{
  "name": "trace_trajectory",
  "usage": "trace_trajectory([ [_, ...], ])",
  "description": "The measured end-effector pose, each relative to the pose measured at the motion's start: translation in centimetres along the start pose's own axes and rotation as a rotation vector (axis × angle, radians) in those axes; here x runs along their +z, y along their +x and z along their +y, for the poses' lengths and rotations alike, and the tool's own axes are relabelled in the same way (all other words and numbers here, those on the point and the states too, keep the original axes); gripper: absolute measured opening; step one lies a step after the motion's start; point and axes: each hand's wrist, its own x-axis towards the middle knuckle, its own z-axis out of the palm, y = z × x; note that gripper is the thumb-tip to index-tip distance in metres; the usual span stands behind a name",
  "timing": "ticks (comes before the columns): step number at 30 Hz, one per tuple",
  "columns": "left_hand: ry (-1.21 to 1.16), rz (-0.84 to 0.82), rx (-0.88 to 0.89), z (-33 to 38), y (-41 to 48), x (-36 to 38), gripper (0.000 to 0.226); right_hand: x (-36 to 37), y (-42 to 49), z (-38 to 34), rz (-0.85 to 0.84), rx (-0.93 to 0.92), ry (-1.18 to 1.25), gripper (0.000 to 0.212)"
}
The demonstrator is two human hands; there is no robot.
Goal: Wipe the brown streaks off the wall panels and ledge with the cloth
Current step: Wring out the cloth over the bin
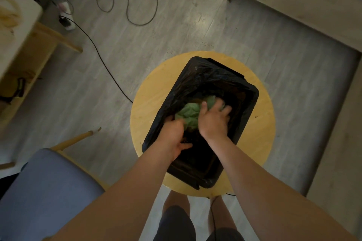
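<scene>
On the head view I am looking straight down at a black tub (252, 95) lined with a black plastic bag. It stands on a round yellow counter (156, 92). Both bare arms reach down into it from the bottom of the frame.

The green cloth (189, 113) is inside the tub, bunched up between the two hands, in the half farther from the body. The left hand (174, 133) is at the cloth's near left end, with its fingers curled into the fabric and its thumb pointing back toward the body. The right hand (213, 121) clamps over the far right end, fingers bent around the cloth so that green shows between them and past the thumb. So both hands are closed on the cloth. The bottom of the tub is too dark for me to tell what else it holds.

The counter stands on a grey plank floor (176, 31). A blue padded chair (49, 191) is near my lower left. Further out on the floor, loose grey cable (157, 3) lies in loops beside a white power strip (67, 19). Below the counter I see the person's bare legs and dark shorts.
</scene>
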Motion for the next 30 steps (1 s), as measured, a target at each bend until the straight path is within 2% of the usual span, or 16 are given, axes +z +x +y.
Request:
trace_trajectory([
  [2,0.233,0.068,0.082,-0.5,-0.2,-0.1,0.068,0.2,-0.9,0.6,-0.226,-0.021,0.002,0.051],
  [4,0.632,0.106,0.201,-0.7,-0.6,0.0,0.08,-0.6,-1.3,1.1,-0.399,-0.105,0.065,0.037],
  [7,1.034,0.058,0.302,-0.3,-1.9,-0.1,0.098,-4.0,-2.3,0.8,-0.515,-0.225,0.126,0.024],
  [10,1.258,-0.019,0.419,0.8,-2.4,-0.3,0.097,-8.1,-4.1,-0.4,-0.565,-0.234,0.214,0.033],
  [14,1.134,-0.153,0.599,2.3,-4.0,0.2,0.035,-12.1,-5.7,-2.1,-0.563,-0.084,0.32,0.041],
  [16,1.026,-0.137,0.595,2.9,-5.8,0.7,0.022,-13.1,-5.9,-2.6,-0.507,0.051,0.417,0.029],
  [18,0.889,-0.101,0.587,3.4,-7.0,1.1,0.024,-13.3,-6.0,-2.6,-0.461,0.125,0.511,0.019],
  [22,0.584,-0.23,0.502,3.8,-9.6,1.6,0.038,-13.9,-7.5,-2.2,-0.563,0.183,0.724,0.041],
  [25,0.447,-0.295,0.467,3.7,-10.4,1.7,0.043,-14.2,-8.3,-2.8,-0.611,0.207,0.944,0.031],
  [28,0.543,-0.217,0.51,3.4,-11.0,1.5,0.041,-14.5,-8.3,-3.1,-0.55,0.239,1.015,0.028],
  [30,0.662,-0.183,0.548,3.4,-11.0,1.1,0.062,-14.6,-8.4,-3.1,-0.525,0.276,0.949,0.028],
])
